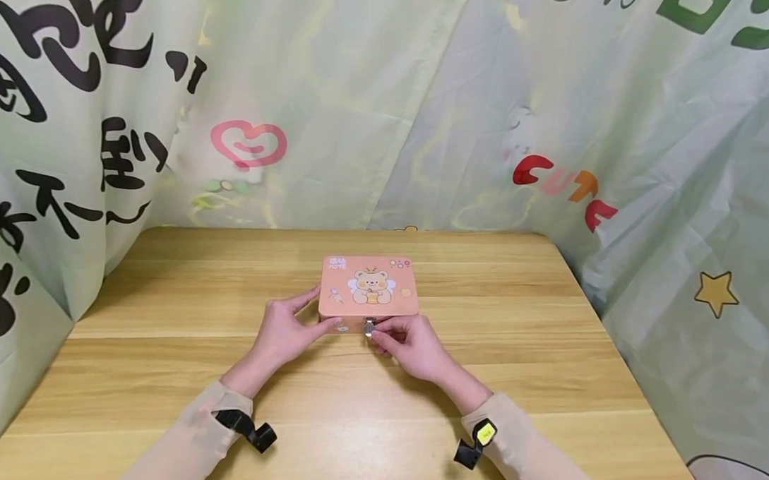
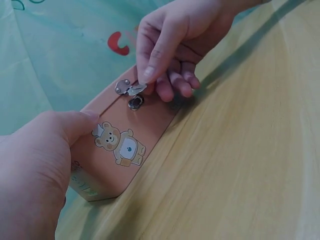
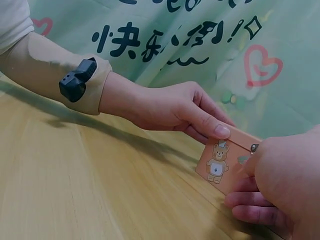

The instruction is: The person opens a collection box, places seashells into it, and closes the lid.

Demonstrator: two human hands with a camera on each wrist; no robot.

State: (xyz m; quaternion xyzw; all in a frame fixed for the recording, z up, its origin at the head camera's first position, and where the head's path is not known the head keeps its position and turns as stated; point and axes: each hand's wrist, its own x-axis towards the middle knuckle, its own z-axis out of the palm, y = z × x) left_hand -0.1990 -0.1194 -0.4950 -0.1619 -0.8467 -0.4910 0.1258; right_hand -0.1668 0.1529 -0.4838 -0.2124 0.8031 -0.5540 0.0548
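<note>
A pink tin box (image 1: 367, 286) with a bear printed on its lid sits closed on the wooden table. My left hand (image 1: 286, 332) holds the box's left end, thumb along the front edge and fingers at the side. At the front, my right hand (image 1: 416, 345) pinches the metal latch (image 2: 137, 89) between thumb and forefinger. In the left wrist view the latch's flap is tipped up, away from the small metal catch (image 2: 135, 103) below it. The right hand's other fingers hang loosely curled beside the box front. In the right wrist view that hand hides much of the latch.
The wooden table (image 1: 491, 377) reaches back to a printed curtain (image 1: 355, 128) hanging behind and at both sides. A black wrist camera (image 1: 248, 428) is strapped on the left sleeve, and another camera (image 1: 471, 449) on the right.
</note>
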